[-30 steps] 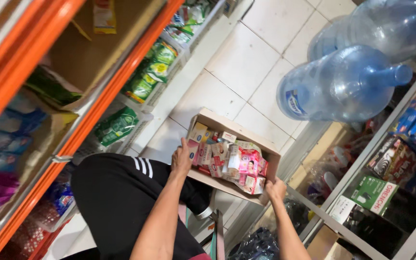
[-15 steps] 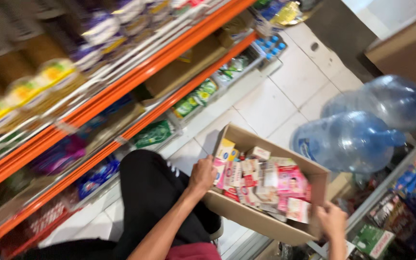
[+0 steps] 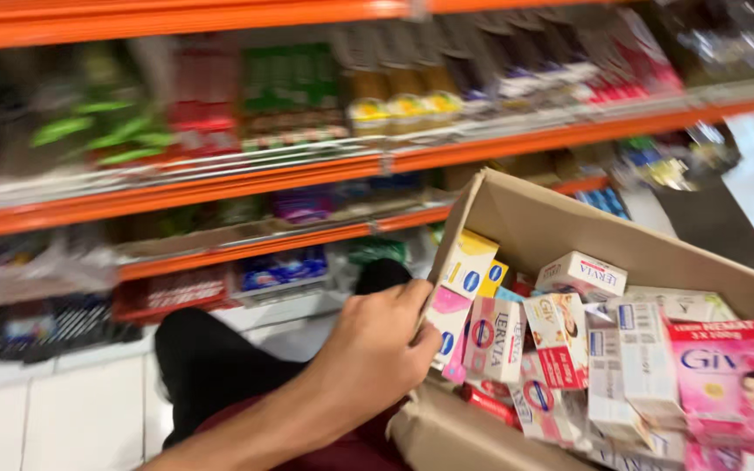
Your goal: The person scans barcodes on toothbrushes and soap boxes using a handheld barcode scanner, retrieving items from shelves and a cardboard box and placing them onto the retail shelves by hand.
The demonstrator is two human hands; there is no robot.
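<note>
My left hand [image 3: 375, 353] grips the left rim of an open brown cardboard box [image 3: 569, 222], thumb over the edge. The box is raised close to the camera and tilted. Inside it lie several small soap cartons [image 3: 560, 349] in white, pink, yellow and red, packed loosely. My right hand is out of the picture, past the right edge. My knee in black trousers [image 3: 211, 366] shows below the box.
Orange-edged shop shelves [image 3: 307, 174] run across the left and top, stocked with blurred packets, jars and bottles. White floor tiles [image 3: 37, 410] lie at the lower left, more at the far right.
The box has come up and closer to the camera. The view has swung up from the floor and water bottles toward the shelves. My right hand has left the picture.
</note>
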